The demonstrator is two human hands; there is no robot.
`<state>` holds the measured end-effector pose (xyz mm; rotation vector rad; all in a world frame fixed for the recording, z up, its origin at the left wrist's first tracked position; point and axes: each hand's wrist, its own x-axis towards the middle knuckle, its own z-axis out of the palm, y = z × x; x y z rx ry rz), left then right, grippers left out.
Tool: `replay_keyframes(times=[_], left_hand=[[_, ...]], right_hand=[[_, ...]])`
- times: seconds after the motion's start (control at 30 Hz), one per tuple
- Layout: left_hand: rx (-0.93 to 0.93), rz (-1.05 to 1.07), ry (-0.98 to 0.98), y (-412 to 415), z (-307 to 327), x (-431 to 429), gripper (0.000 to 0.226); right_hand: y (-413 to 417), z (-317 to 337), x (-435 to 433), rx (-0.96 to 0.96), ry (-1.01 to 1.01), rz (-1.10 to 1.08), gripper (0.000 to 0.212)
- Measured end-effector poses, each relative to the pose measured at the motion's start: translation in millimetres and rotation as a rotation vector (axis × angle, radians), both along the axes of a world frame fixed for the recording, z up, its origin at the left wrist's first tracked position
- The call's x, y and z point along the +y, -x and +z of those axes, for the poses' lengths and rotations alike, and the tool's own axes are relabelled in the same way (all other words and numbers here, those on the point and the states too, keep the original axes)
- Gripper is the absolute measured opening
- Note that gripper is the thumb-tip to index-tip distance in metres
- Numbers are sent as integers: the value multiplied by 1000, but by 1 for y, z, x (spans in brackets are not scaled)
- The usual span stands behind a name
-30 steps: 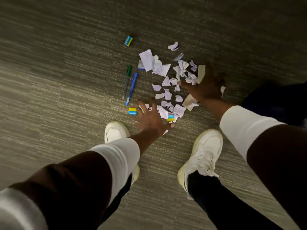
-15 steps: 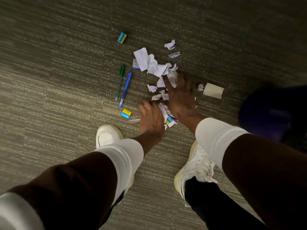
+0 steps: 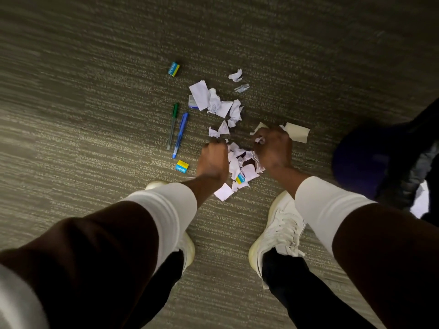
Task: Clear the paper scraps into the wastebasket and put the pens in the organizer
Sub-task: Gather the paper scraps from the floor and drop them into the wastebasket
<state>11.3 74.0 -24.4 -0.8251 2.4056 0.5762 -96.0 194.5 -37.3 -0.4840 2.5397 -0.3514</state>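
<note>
White paper scraps [image 3: 240,162] are bunched on the carpet between my two hands. My left hand [image 3: 212,161] is curled against the pile's left side. My right hand [image 3: 273,148] is closed over scraps on the right, with bits sticking out between the fingers. More scraps [image 3: 213,100] lie spread farther out, and a cream piece [image 3: 298,135] sits just past my right hand. A green pen [image 3: 173,125] and a blue pen [image 3: 180,135] lie side by side left of the pile. No wastebasket or organizer is in view.
Small blue-and-yellow boxes lie about: one far out [image 3: 174,69], one by the pens [image 3: 182,166], one in the pile [image 3: 240,178]. A small clear item [image 3: 241,87] sits past the scraps. My white shoes [image 3: 278,229] stand close behind. A dark blue object [image 3: 361,160] is at right.
Both hands have swept inward, gathering the spread scraps into a tighter heap, and have curled shut around it. The cream piece was left lying to the right.
</note>
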Motion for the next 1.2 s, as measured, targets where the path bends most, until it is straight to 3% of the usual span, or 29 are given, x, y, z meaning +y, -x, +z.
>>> replay_keyframes(times=[0.3,0.53,0.7,0.87,1.03,1.2], left_hand=[[222,240,-176,19,84,32,17],[338,386,-267,61,184,93,20],[462,395,-393,97,244,142,19],[448,304,-438,126,269,183,16],[369,261,-488,147,268,208,21],[402,275,-519,148,262,214,20]], right_hand=[[-9,108,49,-16,172,-349,23],[-9,235,113,58,260,-350,23],[14,295,163,162,296,-495,19],[38,292,212,174,125,-672,27],[43,272,236,110,133,-807,46],[33,267,234,51,132,-742,49]])
